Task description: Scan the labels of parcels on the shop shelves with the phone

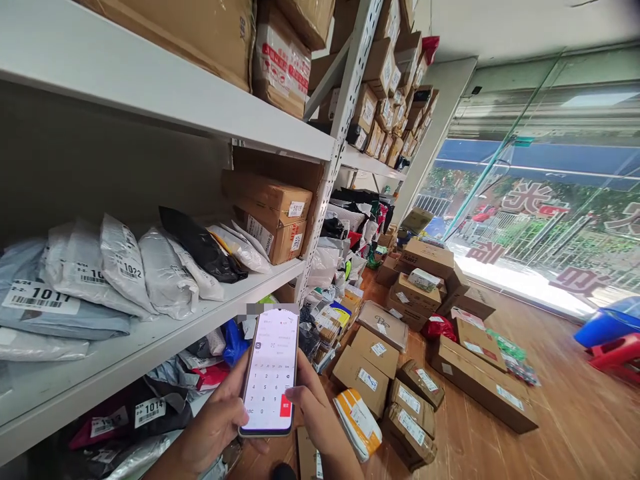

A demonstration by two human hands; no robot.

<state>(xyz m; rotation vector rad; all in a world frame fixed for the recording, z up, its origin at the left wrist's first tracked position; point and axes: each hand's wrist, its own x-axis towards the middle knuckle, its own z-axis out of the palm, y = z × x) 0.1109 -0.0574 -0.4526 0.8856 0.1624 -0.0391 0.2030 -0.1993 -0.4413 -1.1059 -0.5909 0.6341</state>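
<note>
Both of my hands hold a smartphone (270,373) upright, its lit screen showing a number keypad with a red key at the lower right. My left hand (220,410) wraps the phone's left side, the thumb lying by the lower left of the screen. Along the right edge, my right hand (313,407) grips it with the thumb over the keypad near the red key. Beyond the phone, the shelf (200,317) carries white plastic parcels (123,257), a black parcel (200,245) and two stacked cardboard boxes (287,217) with number labels.
A perforated metal post (333,160) rises right of the shelf. Below lie more bagged parcels (150,410). Cardboard boxes (367,360) and an orange-and-white parcel (357,423) cover much of the wooden floor. At the far right stand a blue bin (610,323) and a red stool (617,357), near glass doors.
</note>
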